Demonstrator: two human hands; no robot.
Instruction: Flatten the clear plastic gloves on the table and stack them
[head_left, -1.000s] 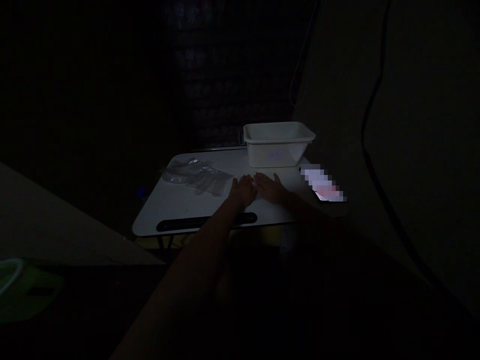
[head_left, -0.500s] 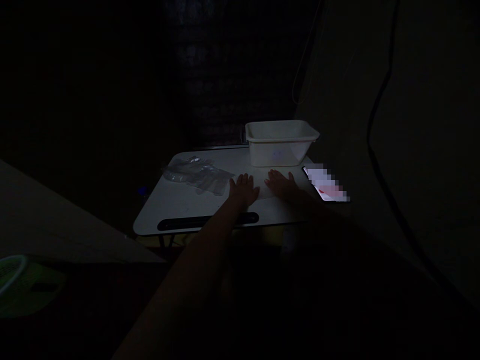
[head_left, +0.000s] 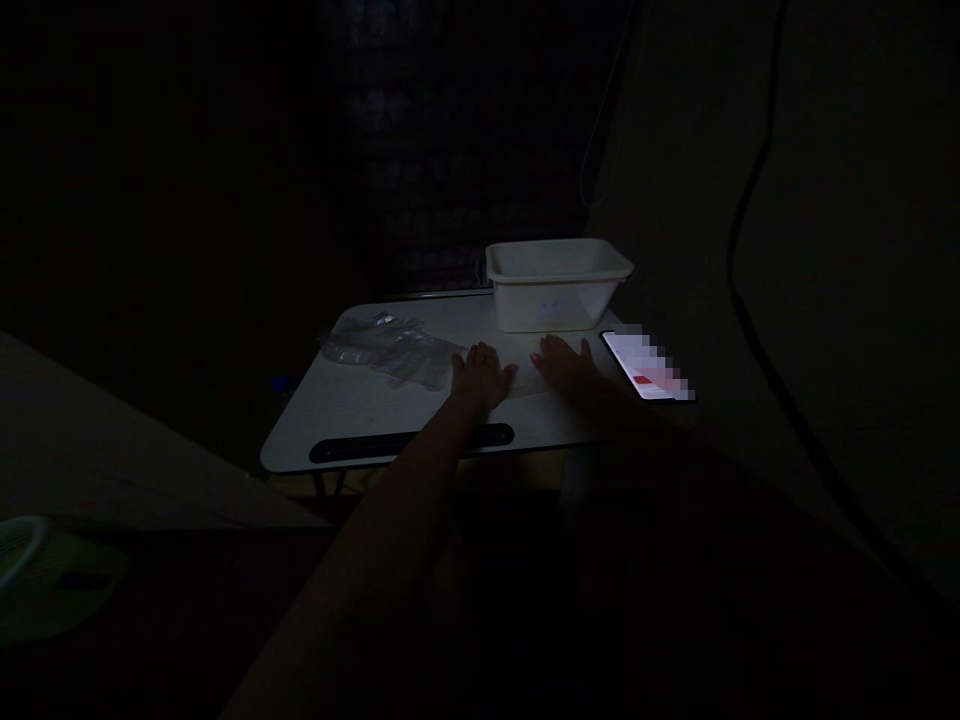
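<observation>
My left hand (head_left: 481, 376) lies flat with fingers spread on the small white table (head_left: 360, 410). To its right my right hand (head_left: 564, 366) rests palm down, its fingers also apart. Between and under the hands there seems to be a thin clear plastic sheet or bag (head_left: 525, 380), hard to make out in the dim light. A heap of crumpled clear plastic bags (head_left: 401, 350) lies just left of my left hand. Behind my right hand stands a white plastic tub (head_left: 551, 303).
A lit phone or tablet (head_left: 645, 365) lies at the table's right edge. A black slot (head_left: 345, 447) runs along the front edge. At the lower left is a green basket (head_left: 67, 590). A dark cable (head_left: 739, 280) hangs along the right wall.
Both hands stay spread on the table with hardly any movement. The whole view has shifted slightly, with things now a little further left.
</observation>
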